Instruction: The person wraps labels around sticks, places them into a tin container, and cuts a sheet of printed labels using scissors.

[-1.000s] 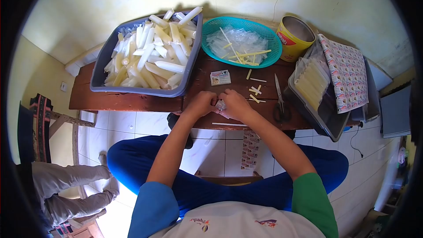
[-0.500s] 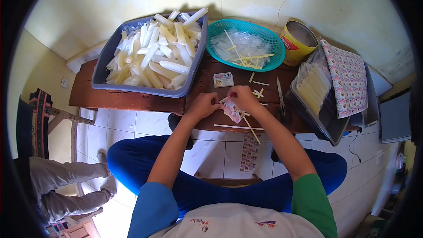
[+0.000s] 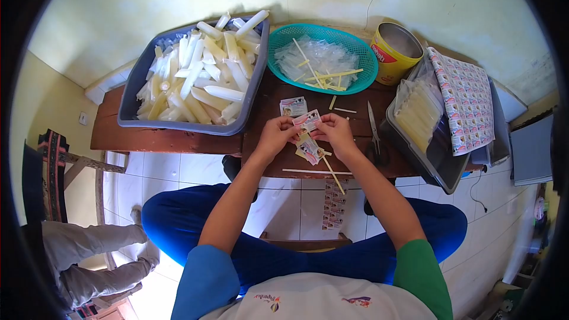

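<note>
A small printed label (image 3: 306, 120) is pinched at its left edge by my left hand (image 3: 277, 137) and at its right edge by my right hand (image 3: 336, 135). Just below it, more printed labels (image 3: 310, 150) lie on the wooden table, partly under my fingers. Behind my left hand rests a small stack of cut labels (image 3: 293, 106). A pale yellow strip (image 3: 335, 175) sticks out over the table's front edge beneath my right wrist. Scissors (image 3: 374, 127) lie to the right of my right hand.
At the back left stands a grey tub (image 3: 181, 128) of filled plastic tubes. A teal basket (image 3: 372, 71) holds clear wrappers and strips. Right of it are a yellow tin (image 3: 388, 62), a dark bin (image 3: 409, 142) and a sheet of uncut labels (image 3: 462, 98). Someone's trousered legs (image 3: 98, 243) are at left.
Both hands have lifted one label up and away from the labels below, and hold it flat between them. The view has shifted slightly, moving the table things a little left.
</note>
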Available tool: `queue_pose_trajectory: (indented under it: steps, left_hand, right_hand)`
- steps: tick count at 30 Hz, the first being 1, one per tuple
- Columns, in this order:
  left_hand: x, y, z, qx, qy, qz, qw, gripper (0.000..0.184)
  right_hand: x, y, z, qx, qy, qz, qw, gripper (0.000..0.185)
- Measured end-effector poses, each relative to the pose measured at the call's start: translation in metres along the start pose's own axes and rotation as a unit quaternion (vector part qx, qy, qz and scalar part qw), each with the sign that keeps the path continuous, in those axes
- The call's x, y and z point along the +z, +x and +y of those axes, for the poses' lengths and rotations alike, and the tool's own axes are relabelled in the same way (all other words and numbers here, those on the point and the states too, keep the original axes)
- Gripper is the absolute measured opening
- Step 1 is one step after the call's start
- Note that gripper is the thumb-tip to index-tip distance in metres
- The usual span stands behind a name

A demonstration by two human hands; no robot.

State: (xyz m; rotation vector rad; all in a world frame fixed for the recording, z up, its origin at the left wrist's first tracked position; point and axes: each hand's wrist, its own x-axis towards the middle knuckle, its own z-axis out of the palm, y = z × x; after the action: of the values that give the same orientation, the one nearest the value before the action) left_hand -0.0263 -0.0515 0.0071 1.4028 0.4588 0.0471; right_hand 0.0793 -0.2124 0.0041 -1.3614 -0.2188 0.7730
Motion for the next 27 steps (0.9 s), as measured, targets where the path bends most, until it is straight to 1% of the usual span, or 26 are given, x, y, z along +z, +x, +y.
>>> queue_pose_trajectory:
  steps: [1,2,3,4,5,7,9,10,12,13,14,15,16,17,18,19,20,21,22,23,24,25,26,27]
  left_hand:
    - [-0.003,0.002,-0.002,0.0,0.001,0.001,1.0,0.016]
    - [-0.007,0.004,-0.003,0.003,0.027,0.021,0.999,0.017]
    - [-0.01,0.006,-0.004,0.008,0.054,0.04,0.998,0.018]
    - [-0.014,0.009,-0.006,0.007,0.055,0.041,0.998,0.018]
    - [-0.017,0.013,-0.007,0.024,0.063,0.055,0.996,0.021]
    - [-0.021,0.019,-0.005,0.04,0.072,0.07,0.994,0.023]
    - [-0.025,0.027,-0.004,0.06,0.115,0.099,0.987,0.032]
    - [-0.027,0.031,-0.003,0.059,0.115,0.1,0.987,0.032]
    - [-0.028,0.037,0.002,0.093,0.156,0.132,0.975,0.04]
    - [-0.027,0.036,0.005,0.093,0.154,0.133,0.975,0.04]
    - [-0.027,0.036,0.008,0.076,0.234,0.165,0.955,0.048]
    - [-0.027,0.033,0.012,0.058,0.313,0.197,0.927,0.056]
    - [-0.027,0.031,0.013,0.059,0.313,0.198,0.927,0.056]
    - [-0.026,0.028,0.012,0.072,0.347,0.195,0.915,0.064]
    - [-0.027,0.026,0.01,0.085,0.379,0.192,0.901,0.071]
    - [-0.029,0.027,0.006,0.082,0.377,0.193,0.902,0.071]
    - [-0.032,0.029,0.0,0.135,0.399,0.18,0.889,0.076]
    - [-0.033,0.031,0.0,0.189,0.419,0.167,0.872,0.081]
    - [-0.033,0.034,0.0,0.189,0.419,0.166,0.872,0.081]
    - [-0.033,0.036,0.001,0.195,0.425,0.139,0.873,0.084]
    - [-0.034,0.039,0.003,0.201,0.432,0.114,0.872,0.088]
    - [-0.035,0.041,0.004,0.202,0.433,0.115,0.871,0.088]
    - [-0.036,0.044,0.005,0.207,0.433,0.096,0.872,0.087]
    - [-0.036,0.045,0.006,0.212,0.433,0.075,0.873,0.086]
  right_hand:
    - [0.002,0.001,0.003,0.015,-0.03,0.003,0.999,0.014]
    - [0.003,0.005,0.006,0.003,-0.062,0.015,0.998,0.013]
    - [0.003,0.009,0.008,0.003,-0.06,0.014,0.998,0.013]
    - [0.004,0.014,0.009,0.009,-0.09,0.02,0.996,0.013]
    - [0.004,0.019,0.01,0.016,-0.121,0.026,0.992,0.013]
    - [0.01,0.026,0.006,0.012,-0.13,0.029,0.991,0.015]
    - [0.015,0.035,0.002,0.008,-0.14,0.032,0.99,0.016]
    - [0.017,0.04,0.001,0.013,-0.118,0.038,0.992,0.017]
    - [0.021,0.048,-0.003,0.018,-0.097,0.044,0.994,0.019]
    - [0.021,0.051,-0.005,0.01,-0.15,0.059,0.987,0.019]
    - [0.023,0.052,-0.007,0.001,-0.203,0.073,0.976,0.02]
    - [0.02,0.053,-0.005,0.002,-0.204,0.072,0.976,0.02]
    - [0.016,0.052,-0.004,-0.062,-0.307,0.094,0.945,0.022]
    - [0.014,0.052,-0.002,-0.126,-0.406,0.114,0.898,0.024]
    - [0.015,0.049,-0.003,-0.126,-0.408,0.111,0.898,0.024]
    - [0.015,0.044,-0.005,-0.158,-0.422,0.084,0.889,0.029]
    - [0.015,0.041,-0.006,-0.189,-0.435,0.058,0.879,0.035]
    - [0.013,0.041,-0.003,-0.188,-0.436,0.058,0.878,0.035]
    - [0.013,0.042,-0.001,-0.251,-0.458,0.031,0.853,0.043]
    - [0.013,0.044,0.001,-0.312,-0.477,0.003,0.822,0.052]
    - [0.015,0.044,-0.004,-0.314,-0.476,0.003,0.822,0.052]
    - [0.018,0.044,-0.01,-0.319,-0.512,-0.026,0.797,0.058]
    - [0.021,0.045,-0.015,-0.322,-0.546,-0.054,0.771,0.064]
    - [0.022,0.048,-0.016,-0.323,-0.546,-0.055,0.771,0.064]
